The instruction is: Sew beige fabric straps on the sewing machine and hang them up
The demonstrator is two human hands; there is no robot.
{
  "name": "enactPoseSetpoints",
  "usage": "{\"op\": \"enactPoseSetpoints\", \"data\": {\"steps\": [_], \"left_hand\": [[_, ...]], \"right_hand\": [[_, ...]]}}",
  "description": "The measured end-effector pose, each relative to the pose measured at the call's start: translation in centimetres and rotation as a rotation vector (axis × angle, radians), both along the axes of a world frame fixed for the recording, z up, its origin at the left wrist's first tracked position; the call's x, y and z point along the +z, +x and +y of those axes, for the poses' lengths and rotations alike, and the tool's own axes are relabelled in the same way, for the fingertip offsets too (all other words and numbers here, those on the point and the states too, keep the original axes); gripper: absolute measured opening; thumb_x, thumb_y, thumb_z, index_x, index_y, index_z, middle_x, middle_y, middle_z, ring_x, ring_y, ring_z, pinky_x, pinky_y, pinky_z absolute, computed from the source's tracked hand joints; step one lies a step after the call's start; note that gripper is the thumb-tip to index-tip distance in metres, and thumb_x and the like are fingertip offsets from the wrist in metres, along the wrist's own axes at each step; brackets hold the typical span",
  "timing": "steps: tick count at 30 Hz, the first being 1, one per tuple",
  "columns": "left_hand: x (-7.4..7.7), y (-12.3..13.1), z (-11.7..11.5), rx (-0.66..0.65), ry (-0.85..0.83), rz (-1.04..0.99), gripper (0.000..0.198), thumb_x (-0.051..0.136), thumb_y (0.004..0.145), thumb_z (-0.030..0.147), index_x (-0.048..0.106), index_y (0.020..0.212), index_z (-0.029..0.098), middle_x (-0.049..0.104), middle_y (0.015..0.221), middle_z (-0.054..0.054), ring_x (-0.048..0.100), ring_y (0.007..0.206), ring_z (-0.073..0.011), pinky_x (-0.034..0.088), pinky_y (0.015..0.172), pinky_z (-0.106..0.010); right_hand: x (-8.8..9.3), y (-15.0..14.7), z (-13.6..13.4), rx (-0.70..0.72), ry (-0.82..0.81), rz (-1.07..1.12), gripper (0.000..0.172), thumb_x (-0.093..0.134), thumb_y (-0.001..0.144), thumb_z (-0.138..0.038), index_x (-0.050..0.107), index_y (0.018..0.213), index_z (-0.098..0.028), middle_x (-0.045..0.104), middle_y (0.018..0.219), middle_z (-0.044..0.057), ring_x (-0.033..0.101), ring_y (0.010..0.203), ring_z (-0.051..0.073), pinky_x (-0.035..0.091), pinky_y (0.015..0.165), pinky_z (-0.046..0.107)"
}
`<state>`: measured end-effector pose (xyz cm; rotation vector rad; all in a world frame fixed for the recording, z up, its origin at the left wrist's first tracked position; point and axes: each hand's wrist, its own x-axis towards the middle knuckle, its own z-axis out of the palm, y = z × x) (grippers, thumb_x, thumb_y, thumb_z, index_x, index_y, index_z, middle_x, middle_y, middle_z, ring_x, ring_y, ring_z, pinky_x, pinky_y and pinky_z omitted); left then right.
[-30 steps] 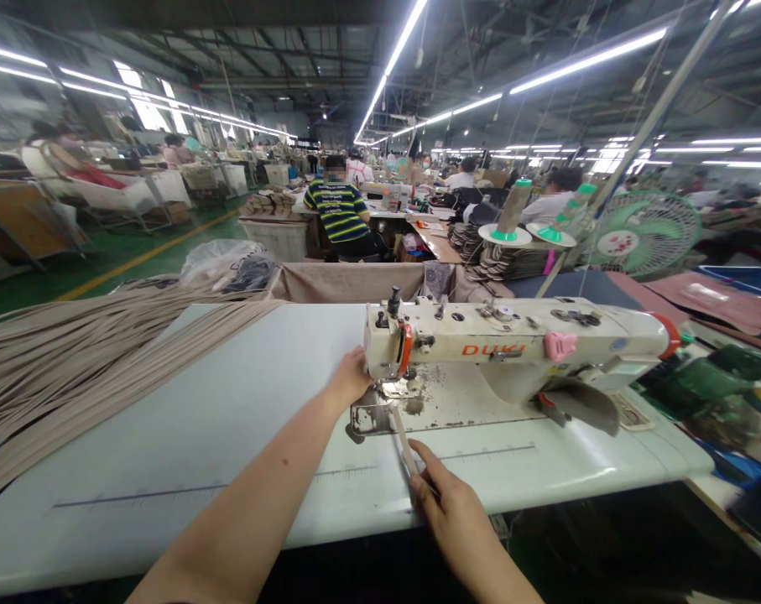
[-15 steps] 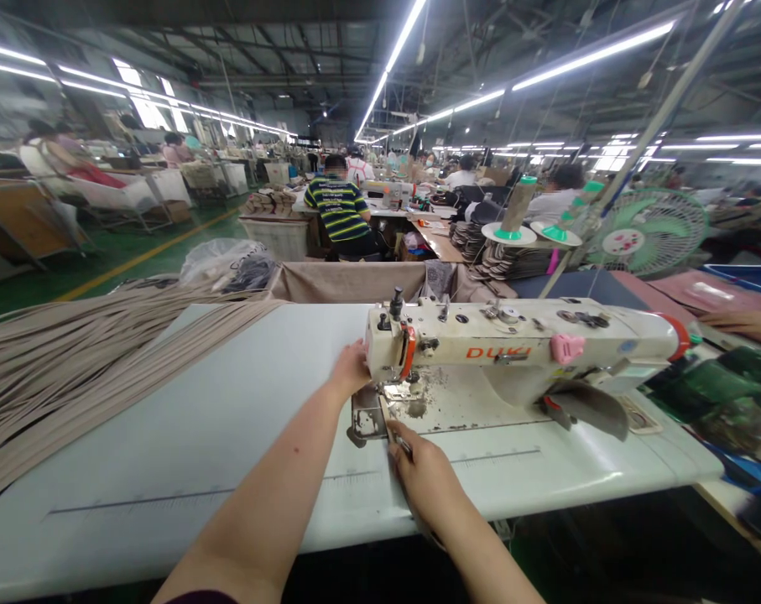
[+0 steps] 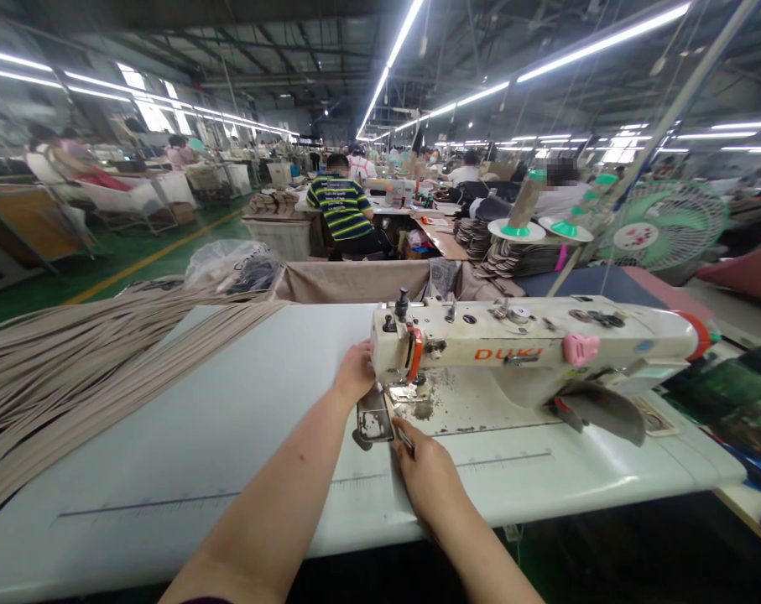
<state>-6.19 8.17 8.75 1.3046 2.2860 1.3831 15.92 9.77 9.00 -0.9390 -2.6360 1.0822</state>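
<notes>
A white sewing machine (image 3: 531, 344) stands on the pale table. My left hand (image 3: 356, 371) reaches to the far left side of its head; the fingertips are hidden behind the head. Just in front of the needle area, my right hand (image 3: 427, 470) is closed on a narrow beige fabric strip (image 3: 391, 406). The strip runs from the fingers toward the presser foot (image 3: 408, 391). A slim metal tool (image 3: 406, 441) also sits in that hand, mostly covered, so its kind is unclear. A worn metal plate (image 3: 375, 424) lies left of the strip.
Long beige strips (image 3: 122, 361) are heaped over the table's left side. Behind the table is a fabric-lined bin (image 3: 355, 281). Thread cones (image 3: 523, 205) and a green fan (image 3: 666, 225) stand at the back right. A person in a striped shirt (image 3: 339, 205) sits ahead.
The view has shifted slightly, moving the machine rightward in the picture. Both hands keep nearly the same places at the machine. The strip's tail under my right hand no longer shows.
</notes>
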Motion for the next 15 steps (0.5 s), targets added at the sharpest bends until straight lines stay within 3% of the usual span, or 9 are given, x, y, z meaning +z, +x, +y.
{"op": "enactPoseSetpoints", "data": {"steps": [6,11,15], "left_hand": [[-0.4,0.0,0.0,0.091,0.019,-0.073,0.015,0.071,0.078,0.014,0.078,0.090,0.019,0.076,0.107,-0.009,0.066,0.103,-0.0268,0.050,0.093,-0.035],[-1.0,-1.0,-0.6,0.231,0.072,-0.170,0.003,0.070,0.074,0.018,0.072,0.073,0.019,0.073,0.093,-0.006,0.064,0.094,-0.0234,0.047,0.087,-0.033],[-1.8,-0.9,-1.3,0.335,0.197,-0.309,0.020,0.067,0.078,0.033,0.063,0.063,0.020,0.067,0.077,-0.003,0.063,0.087,-0.0229,0.047,0.080,-0.032]], "right_hand": [[-0.2,0.3,-0.1,0.005,0.057,0.051,0.043,0.050,0.098,-0.021,0.061,0.139,-0.021,0.071,0.124,0.011,0.068,0.112,0.028,0.050,0.096,0.035],[-0.3,1.0,0.0,-0.037,0.125,0.175,0.038,0.052,0.098,-0.028,0.062,0.133,-0.018,0.064,0.121,0.014,0.066,0.106,0.028,0.051,0.093,0.040],[-0.4,1.2,0.1,-0.055,0.086,0.379,0.033,0.057,0.091,-0.021,0.065,0.122,-0.016,0.062,0.115,0.014,0.063,0.104,0.026,0.051,0.095,0.038]]}}
